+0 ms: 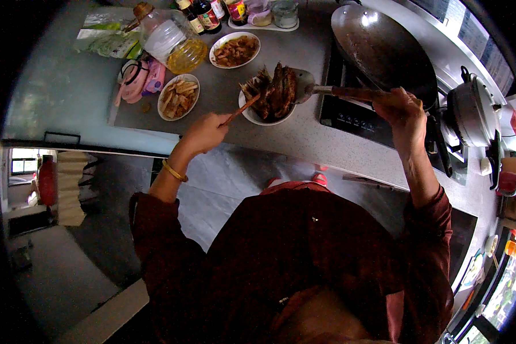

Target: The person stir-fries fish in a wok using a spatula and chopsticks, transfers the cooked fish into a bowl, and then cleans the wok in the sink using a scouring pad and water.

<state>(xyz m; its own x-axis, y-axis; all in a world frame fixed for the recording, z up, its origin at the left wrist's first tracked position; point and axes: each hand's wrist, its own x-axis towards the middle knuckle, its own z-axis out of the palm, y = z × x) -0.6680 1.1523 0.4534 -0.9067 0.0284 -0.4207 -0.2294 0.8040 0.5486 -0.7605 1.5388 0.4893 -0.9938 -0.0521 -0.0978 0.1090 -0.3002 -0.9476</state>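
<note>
My right hand (402,109) grips the wooden handle of a metal wok spatula (305,86), whose blade lies against the right side of dark browned fish (279,92). The fish, with tails pointing up and left, rests in a white bowl (266,121) close to the counter's front edge. In my left hand (208,131) are wooden chopsticks (243,111), and their tips touch the fish from the left. A gold-coloured bangle (174,170) circles my left wrist.
Two more dishes stand nearby: sliced food (178,96) and browned pieces (234,50). An oil bottle (172,41) and several sauce bottles (206,15) are behind. To the right, a wok (382,47) sits on the cooktop (352,114), beside a lidded pot (473,112).
</note>
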